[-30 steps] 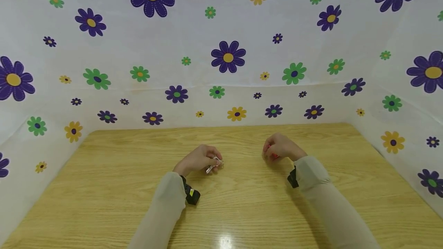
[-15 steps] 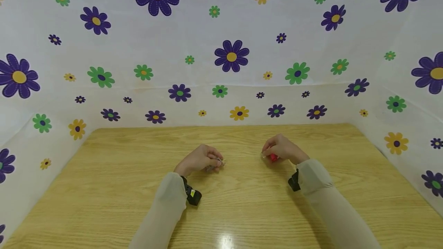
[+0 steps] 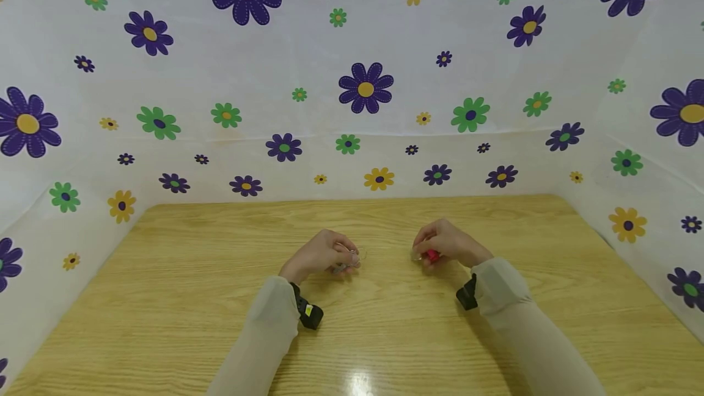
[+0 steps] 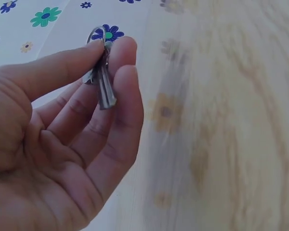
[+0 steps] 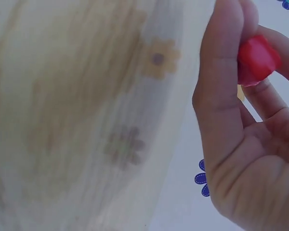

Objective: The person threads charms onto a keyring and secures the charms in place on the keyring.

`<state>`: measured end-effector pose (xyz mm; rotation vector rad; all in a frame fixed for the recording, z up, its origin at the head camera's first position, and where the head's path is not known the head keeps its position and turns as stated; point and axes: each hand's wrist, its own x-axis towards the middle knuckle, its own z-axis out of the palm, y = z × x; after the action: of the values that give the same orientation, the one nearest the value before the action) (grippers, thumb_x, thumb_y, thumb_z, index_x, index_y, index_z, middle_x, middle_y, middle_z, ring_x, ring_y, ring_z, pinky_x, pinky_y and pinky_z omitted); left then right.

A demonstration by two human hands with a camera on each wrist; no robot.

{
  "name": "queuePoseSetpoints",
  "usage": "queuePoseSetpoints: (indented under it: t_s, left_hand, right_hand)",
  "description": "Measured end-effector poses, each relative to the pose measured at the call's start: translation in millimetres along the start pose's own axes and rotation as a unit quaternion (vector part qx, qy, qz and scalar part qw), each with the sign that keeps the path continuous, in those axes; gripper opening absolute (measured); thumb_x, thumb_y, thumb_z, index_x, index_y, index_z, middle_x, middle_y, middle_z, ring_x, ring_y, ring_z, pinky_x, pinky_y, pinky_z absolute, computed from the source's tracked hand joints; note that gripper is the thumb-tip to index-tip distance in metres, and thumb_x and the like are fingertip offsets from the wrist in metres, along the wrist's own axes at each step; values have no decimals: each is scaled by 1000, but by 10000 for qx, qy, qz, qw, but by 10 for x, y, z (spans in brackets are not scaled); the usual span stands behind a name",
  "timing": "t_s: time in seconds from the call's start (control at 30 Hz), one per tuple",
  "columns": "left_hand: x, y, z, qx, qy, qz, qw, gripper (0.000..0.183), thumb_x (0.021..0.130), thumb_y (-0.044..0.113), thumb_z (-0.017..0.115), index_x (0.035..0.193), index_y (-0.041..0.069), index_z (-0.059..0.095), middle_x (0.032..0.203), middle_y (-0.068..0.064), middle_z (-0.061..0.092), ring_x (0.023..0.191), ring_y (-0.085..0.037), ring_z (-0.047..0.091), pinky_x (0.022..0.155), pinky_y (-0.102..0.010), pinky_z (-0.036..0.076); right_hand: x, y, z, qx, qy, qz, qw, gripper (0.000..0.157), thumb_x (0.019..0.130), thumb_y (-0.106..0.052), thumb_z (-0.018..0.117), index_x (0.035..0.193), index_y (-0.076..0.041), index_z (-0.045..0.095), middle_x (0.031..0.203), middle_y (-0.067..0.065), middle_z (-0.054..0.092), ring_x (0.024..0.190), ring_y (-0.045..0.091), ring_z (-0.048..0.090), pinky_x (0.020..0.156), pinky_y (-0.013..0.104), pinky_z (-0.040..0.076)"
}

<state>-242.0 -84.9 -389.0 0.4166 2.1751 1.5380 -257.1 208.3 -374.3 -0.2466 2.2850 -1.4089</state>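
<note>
My left hand [image 3: 321,255] pinches a small bunch of metal keys [image 4: 105,89] between thumb and fingertips, just over the middle of the table. A thin key ring [image 4: 97,32] stands up past the thumb tip in the left wrist view; in the head view it pokes out to the right. Across from it, my right hand [image 3: 450,242] grips a glossy red piece [image 5: 259,58], perhaps a keychain charm, mostly covered by the fingers. Something small and pale shows at the right fingertips in the head view. A short gap separates the two hands.
Under both hands lies a wood-grain table [image 3: 220,322]. White cloth with printed flowers [image 3: 365,89] rises along its back and both sides. Each wrist wears a black camera [image 3: 310,315].
My left hand has turned and shifted slightly right; its ring now shows beyond the fingertips. The right hand has dropped slightly toward me and leftward, still holding the red piece.
</note>
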Motion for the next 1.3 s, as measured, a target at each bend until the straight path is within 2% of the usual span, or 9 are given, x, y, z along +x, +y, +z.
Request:
queuePoseSetpoints:
  t_s: [0.3,0.6,0.97,1.3]
  left_hand:
    - [-23,11,42,12,96,-34,9999,22,97,5,68,115,-9,67,91,-15,76,63,-14,66,58,-25,50]
    - [-31,-3,66,-28,91,52,9999,22,98,5,67,114,-9,66,91,-14,76,64,-15,66,58,-25,50]
    - [-39,10,82,-160,53,83,9998,21,98,4,66,116,-9,66,91,-13,76,65,-16,67,59,-27,53]
    - [-53,39,102,-214,53,48,9997,18,99,3,64,114,-8,66,93,-15,75,67,-17,69,61,-29,56]
  right_hand:
    - [-10,44,18,362,-230,-175,9989,13,95,4,64,104,13,66,78,12,69,64,15,66,64,29,58]
    - [-11,83,69,592,-519,-507,9956,26,93,11,61,116,21,60,87,16,69,72,17,69,71,32,60]
    - [-26,39,126,655,-473,-614,9948,30,94,10,61,121,21,55,86,13,68,70,17,69,71,34,60]
    - [-18,-9,183,457,-359,-652,9962,25,96,7,59,118,19,56,90,16,68,72,18,68,72,36,60]
